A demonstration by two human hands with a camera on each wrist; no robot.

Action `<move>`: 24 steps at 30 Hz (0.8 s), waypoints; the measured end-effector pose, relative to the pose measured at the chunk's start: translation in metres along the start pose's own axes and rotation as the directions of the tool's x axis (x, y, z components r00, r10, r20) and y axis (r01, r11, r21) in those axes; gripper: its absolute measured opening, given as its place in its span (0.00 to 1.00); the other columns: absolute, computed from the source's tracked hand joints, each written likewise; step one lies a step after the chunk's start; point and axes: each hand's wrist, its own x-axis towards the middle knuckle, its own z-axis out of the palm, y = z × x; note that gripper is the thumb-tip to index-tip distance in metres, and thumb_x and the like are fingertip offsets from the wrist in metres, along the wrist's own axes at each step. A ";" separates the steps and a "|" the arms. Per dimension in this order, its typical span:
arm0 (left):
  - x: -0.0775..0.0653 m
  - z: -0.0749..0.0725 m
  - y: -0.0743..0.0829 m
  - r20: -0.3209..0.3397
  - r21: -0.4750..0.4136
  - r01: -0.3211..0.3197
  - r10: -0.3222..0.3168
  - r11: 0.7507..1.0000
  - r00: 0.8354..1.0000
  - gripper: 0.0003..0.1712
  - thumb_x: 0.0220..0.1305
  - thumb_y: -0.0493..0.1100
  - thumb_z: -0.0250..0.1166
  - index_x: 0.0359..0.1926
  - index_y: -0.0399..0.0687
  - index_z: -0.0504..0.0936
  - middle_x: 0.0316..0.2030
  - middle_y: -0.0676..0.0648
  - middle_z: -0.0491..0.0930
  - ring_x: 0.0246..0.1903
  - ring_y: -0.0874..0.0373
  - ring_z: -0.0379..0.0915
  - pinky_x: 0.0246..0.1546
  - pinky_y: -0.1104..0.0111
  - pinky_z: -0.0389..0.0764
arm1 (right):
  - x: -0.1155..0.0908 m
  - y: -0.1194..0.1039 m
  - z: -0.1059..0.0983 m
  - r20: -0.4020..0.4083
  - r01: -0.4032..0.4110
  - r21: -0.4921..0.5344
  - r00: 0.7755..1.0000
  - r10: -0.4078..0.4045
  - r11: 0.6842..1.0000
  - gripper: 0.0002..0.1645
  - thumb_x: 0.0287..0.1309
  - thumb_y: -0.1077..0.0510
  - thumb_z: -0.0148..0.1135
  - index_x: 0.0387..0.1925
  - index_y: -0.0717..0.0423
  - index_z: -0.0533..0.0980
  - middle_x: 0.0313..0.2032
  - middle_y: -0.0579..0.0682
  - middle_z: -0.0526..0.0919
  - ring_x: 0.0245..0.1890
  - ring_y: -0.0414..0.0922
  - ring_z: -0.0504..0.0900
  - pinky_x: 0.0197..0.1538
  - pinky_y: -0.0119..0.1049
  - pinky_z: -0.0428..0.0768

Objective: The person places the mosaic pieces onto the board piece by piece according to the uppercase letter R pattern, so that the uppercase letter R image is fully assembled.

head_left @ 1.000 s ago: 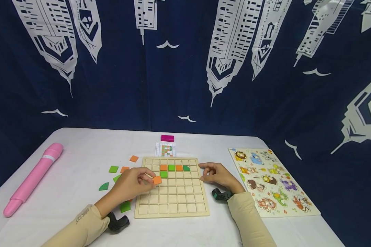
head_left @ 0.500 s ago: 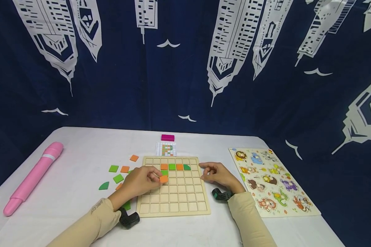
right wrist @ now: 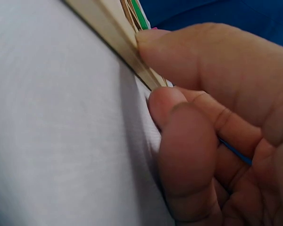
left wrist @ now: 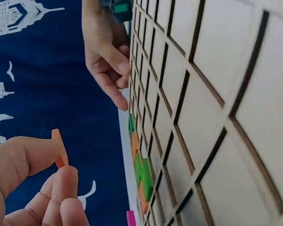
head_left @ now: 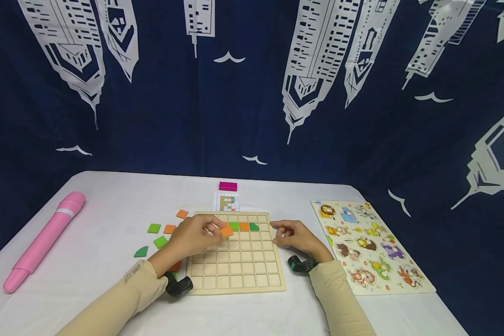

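Note:
My left hand (head_left: pixel 195 235) pinches an orange square tile (head_left: pixel 227 231) between thumb and fingers, raised over the wooden grid board (head_left: pixel 239 282). The left wrist view shows this tile (left wrist: pixel 60 148) edge-on at the fingertips. Along an upper row of the board lie a green tile (head_left: pixel 234 226), an orange tile (head_left: pixel 244 226) and a dark green quarter-round tile (head_left: pixel 254 227); the held tile and fingers partly cover another orange and a green one. At the board's right edge, my right hand (head_left: pixel 296 238) touches the rim with thumb and index fingertips, the other fingers curled.
Several loose orange and green tiles (head_left: pixel 160 242) lie left of the board. Behind it are a pattern card (head_left: pixel 225 202) and a magenta block (head_left: pixel 228 186). A pink stick-shaped object (head_left: pixel 46 240) lies far left, an animal puzzle board (head_left: pixel 369 245) at right.
My left hand has carried the orange tile right over the board, then slightly up and away, so it now overlaps the tiles at the row's left end. My right hand stays at the edge.

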 end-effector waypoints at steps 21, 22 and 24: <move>0.010 0.014 -0.028 0.081 0.101 -0.029 0.021 0.994 0.996 0.11 0.57 0.40 0.79 0.41 0.51 0.89 0.24 0.59 0.77 0.25 0.63 0.70 0.29 0.67 0.68 | 0.001 0.003 -0.001 -0.006 0.003 -0.008 1.000 -0.003 1.000 0.36 0.61 0.70 0.72 0.68 0.78 0.72 0.34 0.47 0.80 0.26 0.36 0.72 0.32 0.28 0.74; 0.010 0.015 -0.028 0.083 0.107 -0.030 0.022 0.994 0.996 0.10 0.57 0.39 0.78 0.40 0.51 0.89 0.24 0.59 0.76 0.25 0.63 0.70 0.29 0.67 0.68 | 0.001 0.003 -0.002 -0.006 0.003 -0.009 1.000 -0.004 1.000 0.36 0.61 0.70 0.72 0.68 0.78 0.72 0.34 0.47 0.80 0.26 0.36 0.72 0.32 0.27 0.74; 0.010 0.016 -0.029 0.083 0.114 -0.029 0.020 0.993 0.996 0.09 0.56 0.39 0.78 0.38 0.51 0.88 0.24 0.60 0.77 0.24 0.63 0.70 0.29 0.68 0.68 | 0.001 0.003 -0.002 -0.004 0.004 -0.010 1.000 -0.004 1.000 0.36 0.61 0.70 0.72 0.69 0.78 0.72 0.34 0.46 0.80 0.26 0.36 0.72 0.32 0.27 0.74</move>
